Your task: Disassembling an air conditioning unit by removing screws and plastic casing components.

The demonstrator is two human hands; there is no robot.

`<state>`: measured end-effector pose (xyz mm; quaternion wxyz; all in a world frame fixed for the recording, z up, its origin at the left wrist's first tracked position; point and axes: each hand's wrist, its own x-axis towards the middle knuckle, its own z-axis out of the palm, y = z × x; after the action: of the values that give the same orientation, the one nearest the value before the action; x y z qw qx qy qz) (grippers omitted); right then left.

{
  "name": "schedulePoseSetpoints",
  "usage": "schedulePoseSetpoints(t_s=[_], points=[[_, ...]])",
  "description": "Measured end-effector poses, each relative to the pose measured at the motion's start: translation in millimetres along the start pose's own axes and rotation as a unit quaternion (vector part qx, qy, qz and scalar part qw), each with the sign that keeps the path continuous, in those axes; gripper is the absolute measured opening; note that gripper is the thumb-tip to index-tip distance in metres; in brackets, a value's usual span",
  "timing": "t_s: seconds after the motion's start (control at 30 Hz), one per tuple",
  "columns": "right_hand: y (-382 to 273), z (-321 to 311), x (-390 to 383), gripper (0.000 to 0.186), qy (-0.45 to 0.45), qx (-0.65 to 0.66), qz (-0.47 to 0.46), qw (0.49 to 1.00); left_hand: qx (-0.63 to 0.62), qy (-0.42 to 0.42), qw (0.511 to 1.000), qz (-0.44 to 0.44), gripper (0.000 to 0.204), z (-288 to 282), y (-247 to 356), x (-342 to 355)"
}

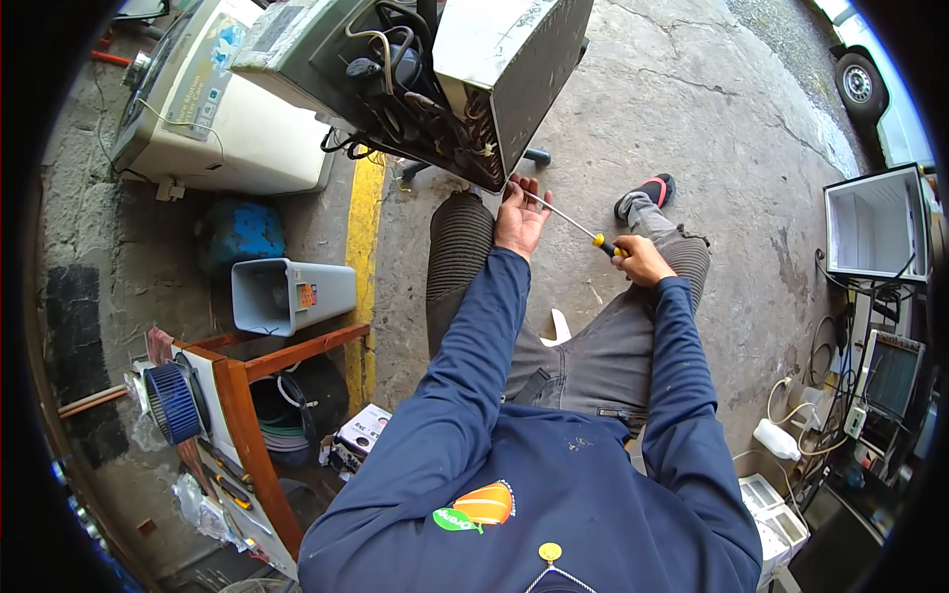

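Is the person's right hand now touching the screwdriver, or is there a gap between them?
Touching. The head view shows the right hand closed around the handle end of the screwdriver.

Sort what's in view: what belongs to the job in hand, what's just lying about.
Job in hand:
screwdriver, gripped by the right hand, left hand by its tip
opened appliance with copper coils, beside that tip

Apparently just lying about:
gray plastic bin
blue blower wheel
small printed carton

- floor [751, 257]: concrete, yellow stripe [362, 222]; grey bin [321, 296] and wooden table [233, 405] on it
- table: blue fan wheel [174, 403], yellow-handled tool [235, 494], plastic bag [203, 509] on top
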<state>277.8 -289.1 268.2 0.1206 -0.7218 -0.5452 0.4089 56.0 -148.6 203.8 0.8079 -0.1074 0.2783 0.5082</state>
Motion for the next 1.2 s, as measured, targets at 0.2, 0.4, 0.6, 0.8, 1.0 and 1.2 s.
schedulePoseSetpoints(t_s=[0.2, 0.4, 0.6, 0.8, 1.0, 1.2], points=[[-4, 8, -5, 0.028, 0.097, -0.145, -0.059, 0.983, -0.022, -0.031, 0.999, -0.006, 0.015, -3, -2, 3], [25, 7, 0, 0.038, 0.077, -0.009, -0.082, 0.994, -0.043, -0.034, 0.999, -0.003, 0.017, -6, -3, 9], [13, -1, 9, 0.039, -0.020, 0.031, 0.002, 0.999, -0.004, -0.057, 0.998, 0.021, 0.020, -12, -5, 9], [29, -12, 20, 0.035, -0.125, 0.102, 0.069, 0.984, 0.003, -0.073, 0.997, 0.026, 0.022, -10, -8, 9], [4, 3, 4, 0.037, 0.104, -0.035, -0.073, 0.991, -0.014, -0.068, 0.997, 0.032, 0.023, -11, -9, 8], [2, 1, 4, 0.044, 0.066, -0.054, -0.088, 0.992, -0.021, -0.070, 0.997, 0.031, 0.023, -14, -8, 10]])
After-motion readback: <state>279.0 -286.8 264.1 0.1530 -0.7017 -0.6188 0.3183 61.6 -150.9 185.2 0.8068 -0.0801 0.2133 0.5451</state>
